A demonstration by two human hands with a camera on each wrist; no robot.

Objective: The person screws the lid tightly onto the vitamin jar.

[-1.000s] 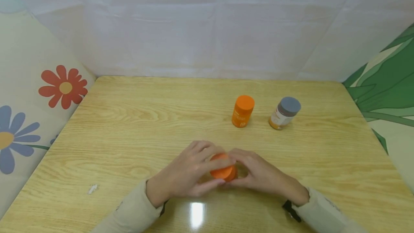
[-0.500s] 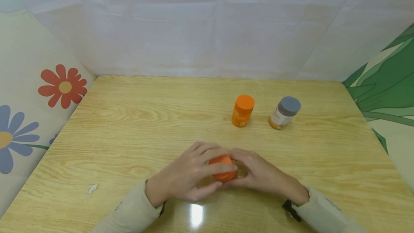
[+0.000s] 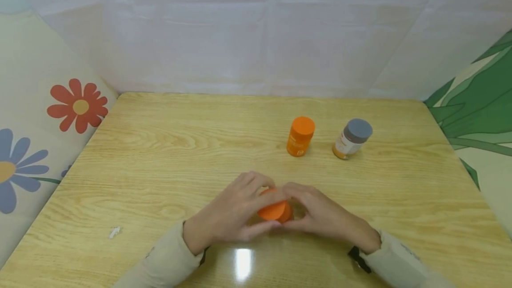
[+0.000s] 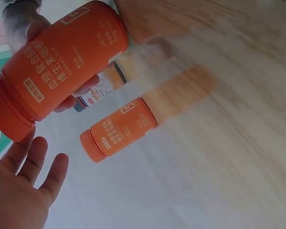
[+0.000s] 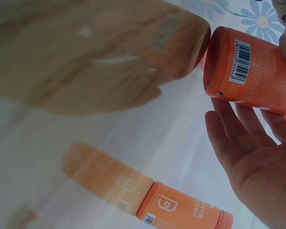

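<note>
Between my hands stands an orange supplement bottle (image 4: 62, 59), its screw cap (image 3: 273, 211) uppermost. My left hand (image 3: 234, 210) curls over that cap, with a finger lying across it and the thumb at its near side. My right hand (image 3: 324, 214) grips the bottle's body from the right; in the right wrist view a barcode and part of the base show. In the left wrist view the last fingers of the left hand are spread clear of the bottle. The bottle's lower part is hidden by the right hand in the head view.
A second orange bottle (image 3: 301, 137) stands capped behind the hands. To its right is a bottle with a grey cap (image 3: 354, 138) and white label. A white scrap or mark (image 3: 114, 232) lies at left on the wooden table (image 3: 172, 137). Fabric walls border the table.
The left fingers have shifted back and forth over the cap, the finger across it now lying farther back than half a second ago. The right hand keeps its hold on the body.
</note>
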